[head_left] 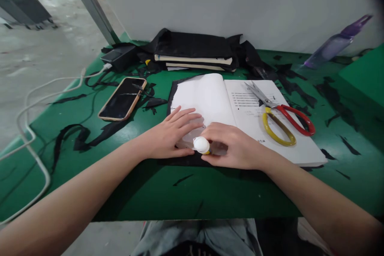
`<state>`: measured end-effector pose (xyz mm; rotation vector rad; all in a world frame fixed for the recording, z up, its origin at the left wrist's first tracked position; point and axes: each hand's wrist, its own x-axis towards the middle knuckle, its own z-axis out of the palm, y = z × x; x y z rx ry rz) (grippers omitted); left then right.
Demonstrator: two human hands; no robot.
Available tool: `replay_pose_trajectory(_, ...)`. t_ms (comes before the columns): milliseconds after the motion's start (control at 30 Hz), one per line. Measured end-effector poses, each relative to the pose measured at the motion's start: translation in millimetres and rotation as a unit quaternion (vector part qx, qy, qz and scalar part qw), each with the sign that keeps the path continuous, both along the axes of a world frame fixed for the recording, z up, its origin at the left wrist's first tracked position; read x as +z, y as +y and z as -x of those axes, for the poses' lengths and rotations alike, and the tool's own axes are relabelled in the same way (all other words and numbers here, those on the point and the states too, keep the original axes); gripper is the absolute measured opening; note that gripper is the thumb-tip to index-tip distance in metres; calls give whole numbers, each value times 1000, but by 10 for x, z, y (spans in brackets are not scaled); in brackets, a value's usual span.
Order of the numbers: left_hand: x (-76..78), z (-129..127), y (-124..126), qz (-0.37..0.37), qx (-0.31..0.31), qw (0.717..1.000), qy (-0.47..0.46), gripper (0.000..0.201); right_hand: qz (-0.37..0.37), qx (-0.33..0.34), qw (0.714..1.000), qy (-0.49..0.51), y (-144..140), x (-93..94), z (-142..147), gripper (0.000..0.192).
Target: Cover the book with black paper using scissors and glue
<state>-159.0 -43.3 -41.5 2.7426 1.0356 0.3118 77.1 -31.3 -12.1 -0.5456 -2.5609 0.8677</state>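
An open book lies in front of me with its dark cover showing at the left and lower edges. Flat on the lower part of its left page rests my left hand, fingers spread. My right hand grips what looks like a glue stick, its white end pointing up and a bit of yellow below it. The stick's lower end is hidden against the page. Scissors with one red and one yellow handle lie partly open across the printed right page.
A phone lies left of the book, near a white cable and black adapter. Behind stands a stack of black-covered books. Black scraps litter the green table. A purple spray bottle leans at the right.
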Motion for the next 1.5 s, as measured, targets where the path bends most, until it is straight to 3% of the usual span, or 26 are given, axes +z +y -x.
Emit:
replay_pose_trajectory(100,17,4,-5,-7,-2,1000,6,68,8,-20,1000,-10,21,69,-24,16)
replay_pose_trajectory(200,46,-2,-23,-14,-2,1000,1,63,34,-128,991,18,93,141,-87,13)
replay_pose_trajectory(333,72,-30,-48,-2,-3,1000,3,55,2,-375,927,19,320,108,-255,26)
replay_pose_trajectory(467,51,-37,-38,-17,43,999,-6,55,-126,-463,873,-85,578,-71,-420,36)
replay_pose_trajectory(600,16,30,17,-83,153,985,-17,41,-179,-482,845,-147,653,-177,-451,51)
replay_pose_trajectory(700,4,119,69,-137,244,960,-24,32,-185,-474,854,-110,595,-145,-405,52)
replay_pose_trajectory(800,5,189,111,-155,274,949,-19,29,-174,-450,873,-66,531,-89,-358,43)
replay_pose_trajectory(1100,-33,183,137,-123,195,972,-43,27,-121,-438,889,-55,524,-51,-337,29)
replay_pose_trajectory(1233,-7,126,112,-84,116,985,-92,25,-137,-426,893,-49,530,-65,-356,26)
replay_pose_trajectory(1400,153,54,29,-18,-31,990,-137,31,-156,-408,899,-37,549,-120,-383,26)
replay_pose_trajectory(1500,175,37,-7,-25,-47,993,-108,41,-169,-409,896,-29,557,-134,-388,25)
